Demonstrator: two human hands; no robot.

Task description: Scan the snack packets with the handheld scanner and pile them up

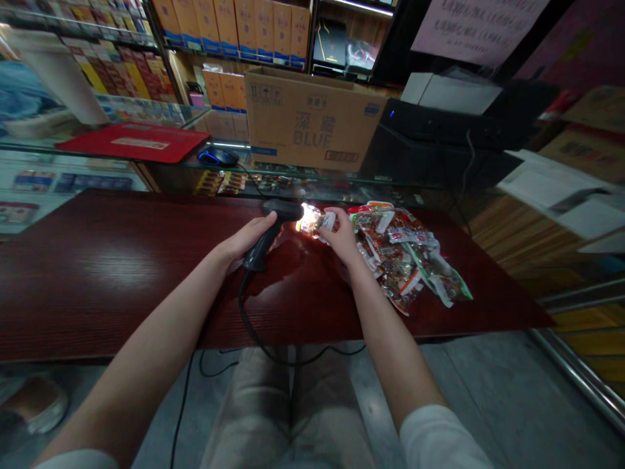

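Observation:
My left hand (250, 240) is wrapped round the grip of a black barcode scanner (263, 244), its head turned to the right. Bright light from the scanner falls on a small snack packet (310, 221). That packet is pinched in my right hand (342, 236), just above the dark red wooden table (146, 280). Close by on the right lies a pile of shiny snack packets (395, 254), clear and reddish-brown with white, green and orange edges. From the scanner's handle a black cable (249, 322) hangs over the table's front edge.
Behind the table stands a glass counter with a cardboard box (312, 120), a computer mouse (217, 156), a red mat (137, 142) and a white cup (63, 75). Black equipment (439, 130) sits at the right back. Another person's foot (36, 404) shows at lower left.

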